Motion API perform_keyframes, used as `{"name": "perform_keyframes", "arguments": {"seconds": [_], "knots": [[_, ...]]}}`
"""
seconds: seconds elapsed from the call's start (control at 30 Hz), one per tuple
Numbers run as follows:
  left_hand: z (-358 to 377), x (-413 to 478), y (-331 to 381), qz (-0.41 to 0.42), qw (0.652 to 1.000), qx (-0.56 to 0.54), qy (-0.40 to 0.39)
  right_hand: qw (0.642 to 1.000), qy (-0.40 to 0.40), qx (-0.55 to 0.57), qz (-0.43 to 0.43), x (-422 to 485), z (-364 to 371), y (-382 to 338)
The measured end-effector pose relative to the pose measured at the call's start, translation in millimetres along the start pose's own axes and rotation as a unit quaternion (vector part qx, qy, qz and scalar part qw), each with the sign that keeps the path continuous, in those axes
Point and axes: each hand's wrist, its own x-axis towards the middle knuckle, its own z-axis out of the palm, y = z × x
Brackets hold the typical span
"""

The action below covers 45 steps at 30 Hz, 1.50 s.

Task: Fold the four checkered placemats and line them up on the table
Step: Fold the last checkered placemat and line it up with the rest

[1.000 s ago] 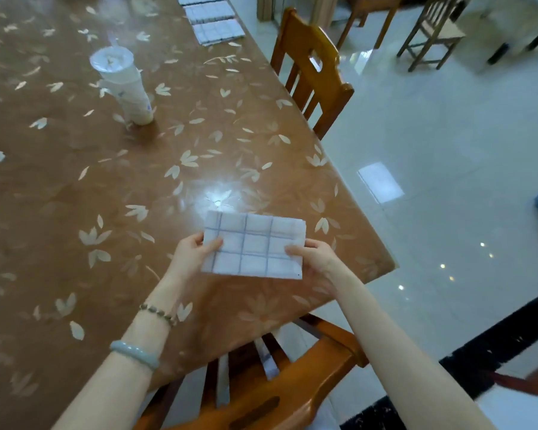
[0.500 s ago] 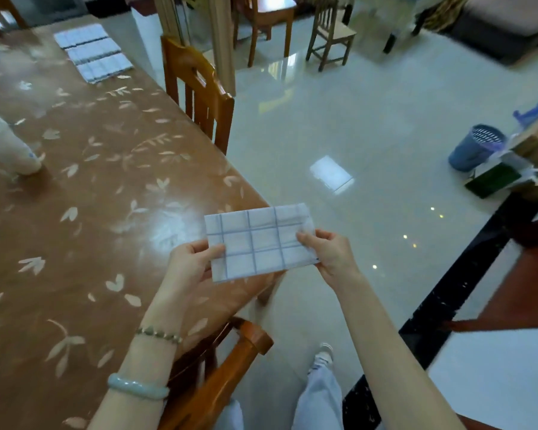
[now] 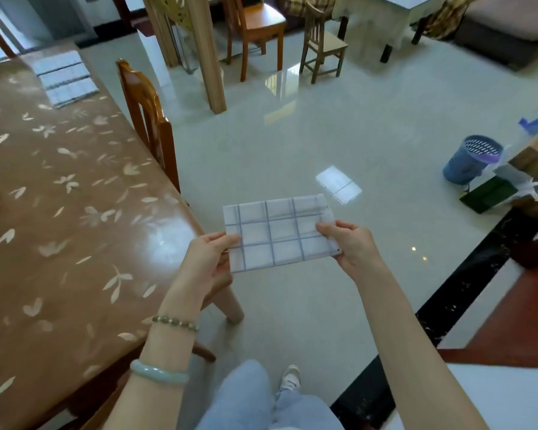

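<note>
A folded checkered placemat (image 3: 278, 232) sits mid-frame, held in the air over the pale floor (image 3: 323, 125), off the table's edge. The left hand (image 3: 207, 260) pinches its left edge and the right hand (image 3: 350, 243) grips its right edge. At upper left, what look like three more folded placemats (image 3: 64, 77), somewhat blurred, lie in a row on the brown leaf-patterned table (image 3: 59, 212).
</note>
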Motion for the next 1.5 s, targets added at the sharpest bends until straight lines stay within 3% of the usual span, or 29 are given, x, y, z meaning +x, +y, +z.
{"name": "perform_keyframes", "arguments": {"seconds": [0.53, 0.83, 1.13, 1.5], "knots": [[85.6, 178.7, 72.1, -0.005, 0.998, -0.046, 0.038, 0.999, -0.039, -0.011, 0.021, 196.1, 20.7, -98.8], [89.3, 271.5, 163.8, 0.022, 0.992, -0.092, 0.078, 0.995, -0.083, -0.033, 0.046, 321.9, 102.6, -165.0], [65.9, 382.8, 232.2, 0.021, 0.974, -0.151, 0.166, 0.984, -0.150, -0.070, 0.067, 444.9, 202.7, -205.6], [27.2, 537.4, 362.0, 0.040, 0.943, -0.181, 0.275, 0.958, -0.239, -0.127, 0.099, 624.1, 373.1, -272.9]]}}
